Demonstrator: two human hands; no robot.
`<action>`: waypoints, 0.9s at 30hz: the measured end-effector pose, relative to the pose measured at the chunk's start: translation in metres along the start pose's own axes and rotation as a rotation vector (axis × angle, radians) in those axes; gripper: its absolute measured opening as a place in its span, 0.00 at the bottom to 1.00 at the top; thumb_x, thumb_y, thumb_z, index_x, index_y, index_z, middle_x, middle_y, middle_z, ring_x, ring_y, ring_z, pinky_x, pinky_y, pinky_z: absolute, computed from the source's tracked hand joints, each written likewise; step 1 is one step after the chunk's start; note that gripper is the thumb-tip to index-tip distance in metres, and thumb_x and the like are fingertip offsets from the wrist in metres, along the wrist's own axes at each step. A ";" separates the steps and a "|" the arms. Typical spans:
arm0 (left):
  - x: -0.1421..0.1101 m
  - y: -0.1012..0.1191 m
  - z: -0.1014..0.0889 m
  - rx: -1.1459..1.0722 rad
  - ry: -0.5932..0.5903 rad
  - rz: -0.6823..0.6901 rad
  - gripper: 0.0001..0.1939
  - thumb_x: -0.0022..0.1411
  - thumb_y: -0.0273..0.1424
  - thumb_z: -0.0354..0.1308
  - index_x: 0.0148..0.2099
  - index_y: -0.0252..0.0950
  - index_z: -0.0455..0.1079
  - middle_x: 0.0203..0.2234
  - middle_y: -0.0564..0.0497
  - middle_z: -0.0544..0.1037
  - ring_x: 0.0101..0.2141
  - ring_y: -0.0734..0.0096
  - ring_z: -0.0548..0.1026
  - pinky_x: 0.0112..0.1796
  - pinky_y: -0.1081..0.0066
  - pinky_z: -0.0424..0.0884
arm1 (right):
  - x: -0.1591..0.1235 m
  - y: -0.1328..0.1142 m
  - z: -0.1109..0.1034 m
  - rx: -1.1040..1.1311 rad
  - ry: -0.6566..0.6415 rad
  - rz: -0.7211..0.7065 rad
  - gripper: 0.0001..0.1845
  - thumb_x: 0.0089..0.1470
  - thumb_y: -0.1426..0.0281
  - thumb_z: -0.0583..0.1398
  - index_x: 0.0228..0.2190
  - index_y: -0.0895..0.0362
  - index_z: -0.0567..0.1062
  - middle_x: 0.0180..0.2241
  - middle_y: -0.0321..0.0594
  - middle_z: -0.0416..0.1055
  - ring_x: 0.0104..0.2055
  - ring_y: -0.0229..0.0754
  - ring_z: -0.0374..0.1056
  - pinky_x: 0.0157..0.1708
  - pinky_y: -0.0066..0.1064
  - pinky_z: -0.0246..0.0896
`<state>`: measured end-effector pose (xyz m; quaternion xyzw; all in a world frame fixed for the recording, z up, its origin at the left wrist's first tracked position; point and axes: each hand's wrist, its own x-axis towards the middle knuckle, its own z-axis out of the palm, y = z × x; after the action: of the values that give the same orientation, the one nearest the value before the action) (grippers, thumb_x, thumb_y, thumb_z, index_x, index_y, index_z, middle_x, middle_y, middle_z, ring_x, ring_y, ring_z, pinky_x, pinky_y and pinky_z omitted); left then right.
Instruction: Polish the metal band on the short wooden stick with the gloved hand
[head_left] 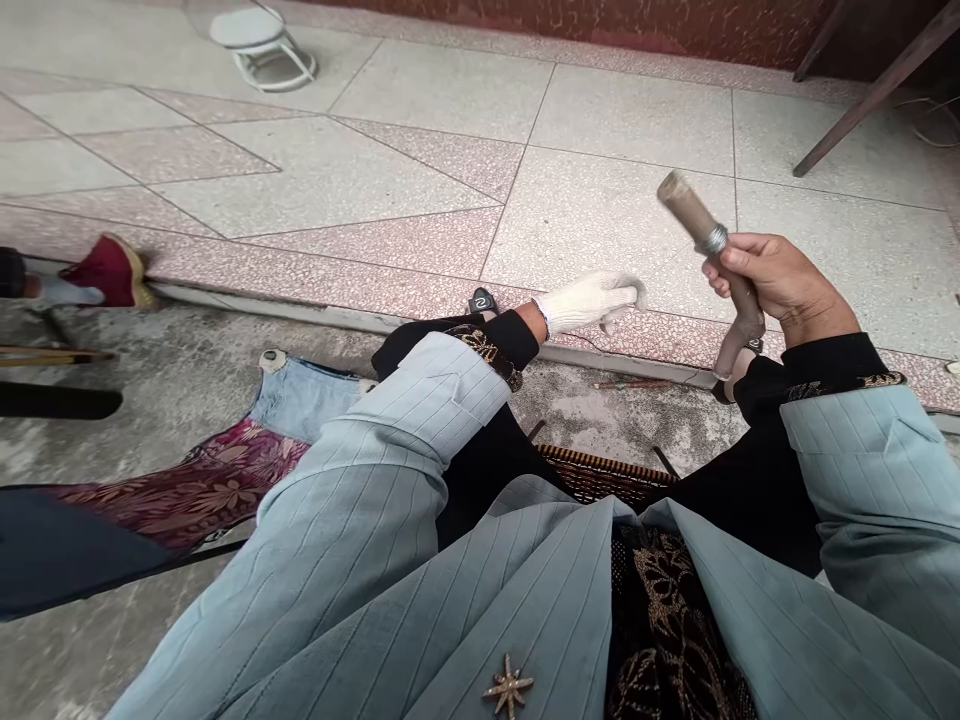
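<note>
Head view, looking down past the person's own lap; pale blue pinstriped jacket sleeves over black cuffs with gold patterned trim.

Right hand (784, 285): bare, fingers wrapped tight round a brown wooden handle (720, 270); the handle runs up and away from the fist to a blunt, motion-blurred end, with a metal ring (715, 240) on it just above the fingers; its lower end curves down below the fist toward the black cuff; what it ends in cannot be told.

Left hand (592, 300): in a white knit glove, fingers loosely curled together, holding nothing visible; it hovers level with the right hand, well apart from the handle, above the edge where two floors meet.

Surface: beyond both hands lies a terrazzo floor (615, 120) of pale grey and pink speckled slabs cut in diagonals; nearer than the hands, rough grey concrete (172, 380), stained; a thin raised strip divides the two.

Below the hands, between the knees: the rim of a dark woven basket (600, 470).

Far off the left hand's side: a red shoe (109, 270) on someone's foot at the floor edge; floral and denim cloth (247, 450) spread on the concrete.

Far beyond the left hand: a white plastic stool (259, 40), partly cut off; far beyond the right hand: dark slanted wooden legs (870, 100) against a reddish wall base.
</note>
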<state>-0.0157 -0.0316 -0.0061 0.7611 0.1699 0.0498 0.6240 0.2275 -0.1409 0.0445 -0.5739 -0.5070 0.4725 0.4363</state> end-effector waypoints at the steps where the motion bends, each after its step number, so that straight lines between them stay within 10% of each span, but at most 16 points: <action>1: 0.000 -0.001 0.002 -0.038 -0.027 0.000 0.12 0.69 0.34 0.46 0.43 0.34 0.67 0.18 0.59 0.55 0.19 0.80 0.58 0.27 0.77 0.67 | 0.003 0.003 -0.003 0.064 0.090 -0.007 0.14 0.52 0.58 0.65 0.35 0.56 0.76 0.29 0.38 0.69 0.26 0.34 0.61 0.27 0.29 0.62; 6: -0.005 0.002 0.013 -0.001 -0.122 0.042 0.13 0.68 0.36 0.46 0.42 0.34 0.67 0.20 0.58 0.57 0.18 0.81 0.56 0.22 0.79 0.61 | 0.016 0.019 -0.014 0.060 0.363 0.037 0.13 0.51 0.59 0.65 0.31 0.55 0.73 0.27 0.37 0.67 0.25 0.35 0.61 0.25 0.29 0.63; 12: -0.008 0.010 0.013 0.352 -0.093 0.195 0.17 0.69 0.39 0.44 0.40 0.34 0.70 0.26 0.53 0.68 0.24 0.78 0.62 0.27 0.76 0.59 | 0.022 0.029 -0.012 -0.563 0.422 0.206 0.13 0.49 0.60 0.64 0.31 0.58 0.76 0.25 0.42 0.67 0.27 0.41 0.62 0.28 0.36 0.59; 18: -0.001 0.004 -0.002 0.716 0.011 0.177 0.16 0.67 0.34 0.44 0.44 0.33 0.71 0.30 0.49 0.73 0.30 0.72 0.68 0.35 0.72 0.60 | 0.028 0.048 0.013 -1.170 -0.172 0.399 0.10 0.46 0.62 0.65 0.28 0.56 0.80 0.26 0.43 0.72 0.30 0.45 0.65 0.30 0.36 0.57; 23: 0.003 0.010 -0.013 0.761 0.080 0.077 0.15 0.65 0.31 0.45 0.41 0.33 0.72 0.28 0.50 0.72 0.28 0.72 0.67 0.33 0.72 0.59 | 0.014 0.031 0.032 -0.778 -0.857 0.302 0.16 0.50 0.60 0.63 0.39 0.53 0.81 0.28 0.37 0.73 0.29 0.39 0.64 0.31 0.32 0.57; 27: 0.001 0.009 -0.014 0.557 0.100 0.041 0.12 0.64 0.30 0.47 0.38 0.32 0.71 0.24 0.52 0.69 0.25 0.76 0.63 0.29 0.74 0.59 | -0.002 -0.001 0.022 -0.449 -0.764 0.177 0.18 0.49 0.57 0.65 0.40 0.54 0.80 0.31 0.36 0.73 0.31 0.38 0.64 0.32 0.31 0.59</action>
<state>-0.0167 -0.0201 0.0055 0.9033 0.1921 0.0514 0.3802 0.2057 -0.1419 0.0421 -0.4799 -0.6707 0.5641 0.0404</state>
